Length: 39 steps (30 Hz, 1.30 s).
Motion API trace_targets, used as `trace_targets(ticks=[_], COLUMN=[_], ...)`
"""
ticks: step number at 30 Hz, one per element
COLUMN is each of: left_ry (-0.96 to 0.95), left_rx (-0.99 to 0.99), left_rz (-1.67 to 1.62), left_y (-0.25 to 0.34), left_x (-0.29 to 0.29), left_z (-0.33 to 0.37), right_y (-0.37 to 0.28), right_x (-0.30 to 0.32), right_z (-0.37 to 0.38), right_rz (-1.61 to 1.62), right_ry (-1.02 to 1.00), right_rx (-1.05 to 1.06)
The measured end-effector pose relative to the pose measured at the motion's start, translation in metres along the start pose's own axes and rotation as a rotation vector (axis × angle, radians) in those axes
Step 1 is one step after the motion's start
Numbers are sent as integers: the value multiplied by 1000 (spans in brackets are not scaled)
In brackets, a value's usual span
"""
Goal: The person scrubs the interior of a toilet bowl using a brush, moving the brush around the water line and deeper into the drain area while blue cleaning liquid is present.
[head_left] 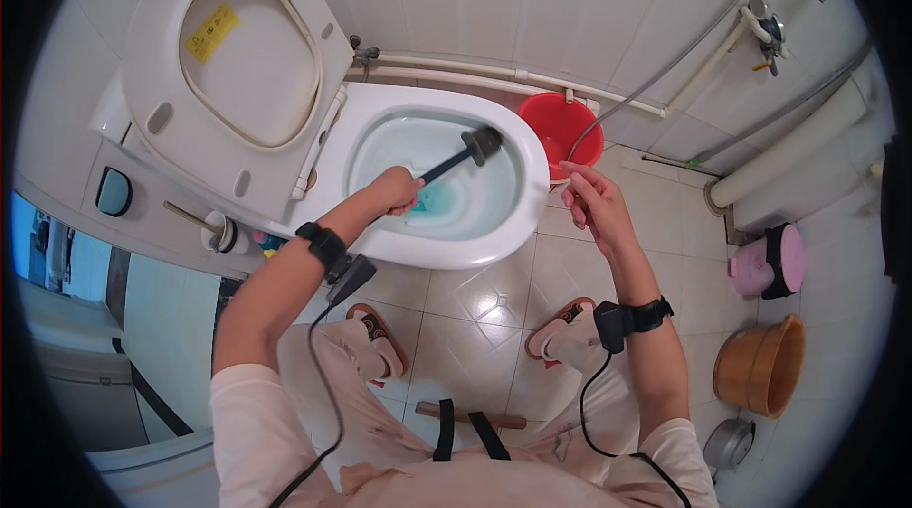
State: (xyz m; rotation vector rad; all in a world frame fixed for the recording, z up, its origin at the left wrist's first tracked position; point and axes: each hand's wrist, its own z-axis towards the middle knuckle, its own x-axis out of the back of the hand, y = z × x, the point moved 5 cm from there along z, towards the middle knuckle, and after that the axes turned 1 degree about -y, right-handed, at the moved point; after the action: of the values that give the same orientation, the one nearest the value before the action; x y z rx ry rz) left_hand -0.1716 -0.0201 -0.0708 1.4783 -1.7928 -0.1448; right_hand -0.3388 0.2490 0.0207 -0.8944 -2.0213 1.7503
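The left hand (394, 191) is clamped on the toilet brush (461, 158), hiding part of its handle; whether the brush's blurred head touches the toilet bowl (456, 254) beneath, I cannot tell. The right hand (594, 207), fingers loosely apart, is near the red bucket (551, 119), partly hidden behind the bowl.

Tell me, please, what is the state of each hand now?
Left hand: closed, holding the brush.
Right hand: loosely open, nothing visibly held.
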Motion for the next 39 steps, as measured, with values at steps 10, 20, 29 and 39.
trace_targets(ticks=[10, 20, 29, 39], left_ry=[-52, -262, -269, -143], left_rx=[6, 82, 32, 90], left_rz=[-14, 64, -110, -352], left_y=[33, 17, 29, -9], left_x=[-8, -3, 36, 32], left_z=[1, -23, -45, -5], right_y=[-1, -5, -9, 1], right_x=[-20, -3, -11, -7], right_z=[28, 32, 43, 53], right_rz=[54, 40, -19, -163], right_ry=[-1, 61, 37, 174], right_rx=[32, 55, 55, 84])
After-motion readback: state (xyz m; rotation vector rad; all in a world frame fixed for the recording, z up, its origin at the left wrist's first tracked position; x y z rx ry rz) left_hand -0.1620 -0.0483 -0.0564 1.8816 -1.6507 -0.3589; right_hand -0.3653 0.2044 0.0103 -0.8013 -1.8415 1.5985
